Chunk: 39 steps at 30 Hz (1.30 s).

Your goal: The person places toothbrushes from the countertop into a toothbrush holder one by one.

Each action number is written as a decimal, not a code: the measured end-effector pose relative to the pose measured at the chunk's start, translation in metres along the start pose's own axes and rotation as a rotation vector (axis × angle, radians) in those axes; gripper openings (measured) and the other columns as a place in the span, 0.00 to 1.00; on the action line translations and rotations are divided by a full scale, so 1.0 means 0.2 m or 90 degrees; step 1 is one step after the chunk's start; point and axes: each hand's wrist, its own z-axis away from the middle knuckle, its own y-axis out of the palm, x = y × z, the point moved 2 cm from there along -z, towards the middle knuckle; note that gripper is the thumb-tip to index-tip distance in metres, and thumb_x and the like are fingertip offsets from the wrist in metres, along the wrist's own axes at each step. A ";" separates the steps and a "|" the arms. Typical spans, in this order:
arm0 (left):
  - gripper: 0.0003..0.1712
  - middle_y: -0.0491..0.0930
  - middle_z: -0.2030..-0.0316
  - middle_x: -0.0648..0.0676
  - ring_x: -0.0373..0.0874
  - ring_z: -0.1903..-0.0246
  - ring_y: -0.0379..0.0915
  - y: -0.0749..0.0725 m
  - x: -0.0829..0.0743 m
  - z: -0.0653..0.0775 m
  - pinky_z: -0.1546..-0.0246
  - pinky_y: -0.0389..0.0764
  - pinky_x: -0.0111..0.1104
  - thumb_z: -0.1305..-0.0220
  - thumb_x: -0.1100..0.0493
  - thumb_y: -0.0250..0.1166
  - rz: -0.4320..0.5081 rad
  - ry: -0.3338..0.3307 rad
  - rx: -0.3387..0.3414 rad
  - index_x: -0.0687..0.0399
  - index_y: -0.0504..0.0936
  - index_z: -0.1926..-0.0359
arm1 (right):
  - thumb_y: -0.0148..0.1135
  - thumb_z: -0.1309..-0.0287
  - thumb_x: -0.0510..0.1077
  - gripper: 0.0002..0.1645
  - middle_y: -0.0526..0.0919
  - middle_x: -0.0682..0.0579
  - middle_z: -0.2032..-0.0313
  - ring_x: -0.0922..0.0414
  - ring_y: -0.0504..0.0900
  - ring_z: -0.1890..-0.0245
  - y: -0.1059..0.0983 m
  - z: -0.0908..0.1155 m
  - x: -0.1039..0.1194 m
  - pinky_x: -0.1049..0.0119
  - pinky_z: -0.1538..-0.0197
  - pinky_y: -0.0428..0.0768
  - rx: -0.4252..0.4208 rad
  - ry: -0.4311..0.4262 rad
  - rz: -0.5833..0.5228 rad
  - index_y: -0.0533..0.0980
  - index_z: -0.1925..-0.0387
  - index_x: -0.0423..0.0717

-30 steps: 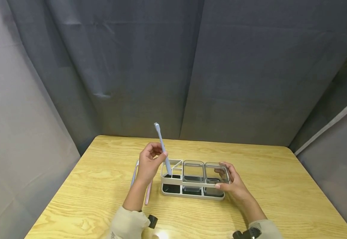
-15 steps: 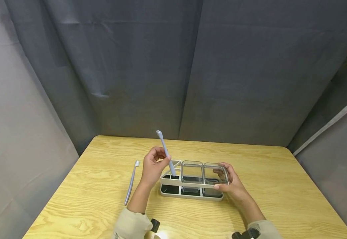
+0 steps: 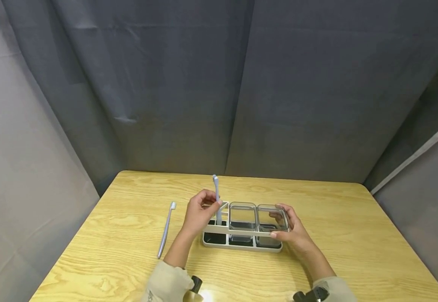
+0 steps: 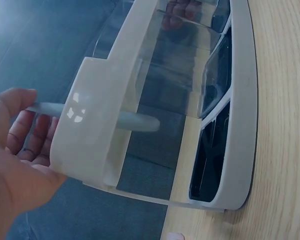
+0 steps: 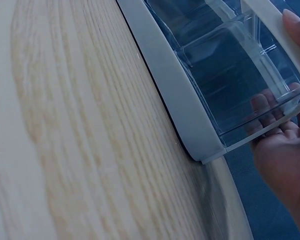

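My left hand (image 3: 202,214) pinches a pale blue toothbrush (image 3: 217,187) between thumb and fingers, bristle head up and nearly upright. Its handle (image 4: 140,121) passes down through the divided left section of a white toothbrush holder (image 3: 241,233), and in the left wrist view the handle's end shows above the base. At the other end, my right hand (image 3: 292,226) grips the holder's upper rail, thumb in front and fingers behind the clear cup. Two clear cups (image 3: 243,216) sit side by side in the holder. Dark pads line its base (image 4: 242,125).
A second blue toothbrush (image 3: 165,230) lies on the wooden table (image 3: 102,251), left of my left forearm, bristles toward the back. Grey curtains (image 3: 173,92) hang behind the table and along both sides.
My left hand has moved right and down, bringing the toothbrush upright and lower into the holder's left section. A pink handle seen earlier beside the forearm is out of sight. The right hand keeps its grip.
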 end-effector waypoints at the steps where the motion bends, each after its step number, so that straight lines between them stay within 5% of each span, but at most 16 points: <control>1: 0.07 0.76 0.69 0.61 0.49 0.68 0.72 0.00 0.00 0.00 0.67 0.77 0.30 0.43 0.71 0.63 -0.008 -0.005 0.000 0.72 0.76 0.64 | 0.65 0.58 0.27 0.48 0.63 0.32 0.42 0.49 0.64 0.40 0.00 0.00 0.00 0.45 0.36 0.47 0.003 -0.003 -0.003 0.52 0.36 0.40; 10: 0.09 0.76 0.69 0.63 0.52 0.68 0.73 0.00 -0.02 0.01 0.67 0.77 0.29 0.47 0.74 0.65 -0.035 -0.033 0.024 0.71 0.76 0.63 | 0.66 0.58 0.28 0.49 0.64 0.36 0.41 0.47 0.63 0.39 0.00 0.02 0.00 0.61 0.38 0.61 -0.001 0.006 -0.006 0.52 0.36 0.42; 24: 0.06 0.77 0.71 0.60 0.52 0.70 0.74 0.01 -0.03 -0.01 0.70 0.76 0.29 0.45 0.72 0.65 -0.063 -0.041 0.076 0.70 0.76 0.67 | 0.67 0.59 0.29 0.49 0.64 0.33 0.41 0.46 0.63 0.40 -0.01 0.02 -0.01 0.61 0.42 0.67 -0.016 0.016 0.004 0.53 0.36 0.42; 34: 0.08 0.78 0.71 0.54 0.45 0.71 0.74 0.02 0.18 -0.06 0.70 0.78 0.30 0.47 0.67 0.69 -0.043 -0.068 0.052 0.65 0.78 0.66 | 0.67 0.58 0.30 0.48 0.65 0.36 0.42 0.51 0.66 0.41 0.00 0.02 -0.01 0.63 0.47 0.73 -0.017 0.001 0.014 0.54 0.36 0.42; 39: 0.09 0.78 0.71 0.52 0.44 0.71 0.75 0.02 0.21 -0.06 0.70 0.79 0.32 0.47 0.65 0.70 -0.044 -0.068 0.046 0.61 0.78 0.67 | 0.67 0.58 0.30 0.49 0.64 0.33 0.41 0.52 0.66 0.41 0.00 0.02 -0.01 0.64 0.45 0.71 -0.017 0.003 0.014 0.53 0.36 0.42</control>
